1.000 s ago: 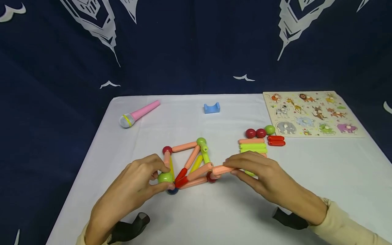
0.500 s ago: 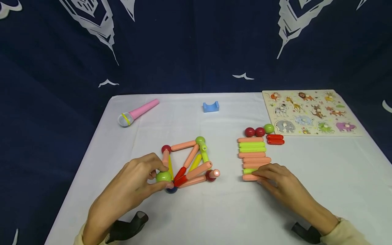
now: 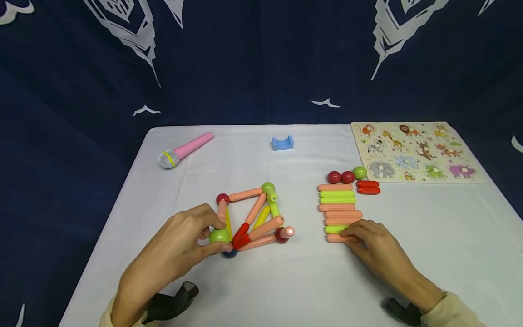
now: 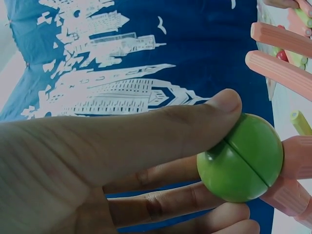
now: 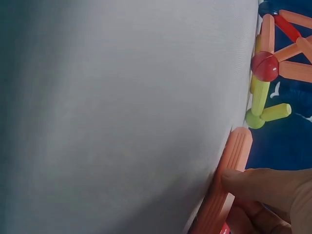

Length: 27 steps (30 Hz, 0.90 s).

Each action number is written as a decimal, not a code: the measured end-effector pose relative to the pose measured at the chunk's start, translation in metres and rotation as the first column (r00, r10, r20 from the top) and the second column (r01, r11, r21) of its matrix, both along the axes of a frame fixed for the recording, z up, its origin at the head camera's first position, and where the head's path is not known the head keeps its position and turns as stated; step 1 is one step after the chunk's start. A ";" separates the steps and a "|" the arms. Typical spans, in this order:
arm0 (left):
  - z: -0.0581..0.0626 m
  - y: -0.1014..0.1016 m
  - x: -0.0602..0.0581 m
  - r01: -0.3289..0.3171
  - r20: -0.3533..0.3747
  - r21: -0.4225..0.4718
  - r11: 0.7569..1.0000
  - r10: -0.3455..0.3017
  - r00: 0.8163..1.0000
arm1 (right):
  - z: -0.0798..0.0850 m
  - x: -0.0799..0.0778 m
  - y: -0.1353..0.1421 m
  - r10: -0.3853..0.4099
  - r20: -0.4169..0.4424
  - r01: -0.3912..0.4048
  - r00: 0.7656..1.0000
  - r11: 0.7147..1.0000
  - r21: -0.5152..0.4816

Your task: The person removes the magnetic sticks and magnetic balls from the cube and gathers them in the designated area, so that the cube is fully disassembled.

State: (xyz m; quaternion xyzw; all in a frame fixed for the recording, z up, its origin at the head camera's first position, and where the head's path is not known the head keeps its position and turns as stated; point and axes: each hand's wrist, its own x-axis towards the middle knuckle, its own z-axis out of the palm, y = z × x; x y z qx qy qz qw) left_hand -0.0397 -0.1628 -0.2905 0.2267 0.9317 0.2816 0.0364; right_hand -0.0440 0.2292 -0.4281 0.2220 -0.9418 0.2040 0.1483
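Observation:
My left hand [image 3: 180, 240] pinches a green ball [image 3: 219, 235] between thumb and fingers; in the left wrist view the ball [image 4: 241, 158] shows a seam and orange sticks attached. It belongs to a frame of sticks and balls: an orange stick [image 3: 245, 195], a red ball [image 3: 222, 199], a dark blue ball [image 3: 229, 253] and a yellow stick [image 3: 261, 218]. My right hand [image 3: 376, 243] is at the near end of a row of sticks, its thumb and fingers pinching the nearest orange stick [image 5: 219, 195], which lies on the table. A lime stick [image 3: 333, 229] lies just behind it.
Behind the row are dark red balls [image 3: 334, 177], a green ball [image 3: 360, 172] and red sticks [image 3: 368, 191]. An animal puzzle board [image 3: 421, 152] lies at the back right. Further back are a blue holder [image 3: 283, 143] and a pink toy microphone [image 3: 185, 151].
My right hand has moved right, from holding an orange stick beside the frame to the near end of the row, then stayed there. My left hand stays on the green ball.

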 end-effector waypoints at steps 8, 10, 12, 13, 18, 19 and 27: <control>0.002 -0.002 -0.002 0.021 0.004 -0.008 1.000 -0.021 1.000 | 0.011 -0.003 -0.011 0.029 0.027 -0.029 0.999 1.000 -0.001; 0.003 -0.002 -0.002 0.020 0.002 -0.011 1.000 -0.020 1.000 | 0.021 -0.007 -0.017 0.068 0.037 -0.066 0.997 0.997 -0.037; 0.003 -0.003 -0.002 0.015 0.000 -0.015 1.000 -0.015 1.000 | 0.032 -0.015 -0.025 0.107 0.059 -0.103 0.993 0.992 -0.066; 0.004 -0.003 -0.002 0.014 0.001 -0.016 1.000 -0.014 1.000 | 0.037 -0.020 -0.030 0.125 0.069 -0.119 0.990 0.990 -0.080; 0.003 -0.004 -0.001 0.005 0.017 -0.003 1.000 -0.005 1.000 | 0.055 -0.051 -0.064 0.191 0.181 -0.168 0.965 0.976 -0.137; 0.003 -0.004 -0.001 0.002 0.023 0.000 1.000 -0.002 1.000 | 0.055 -0.058 -0.071 0.210 0.205 -0.183 0.956 0.973 -0.142; 0.001 -0.004 0.001 0.007 0.021 -0.005 1.000 -0.007 1.000 | 0.043 -0.097 -0.119 0.343 0.267 -0.319 0.900 0.939 -0.133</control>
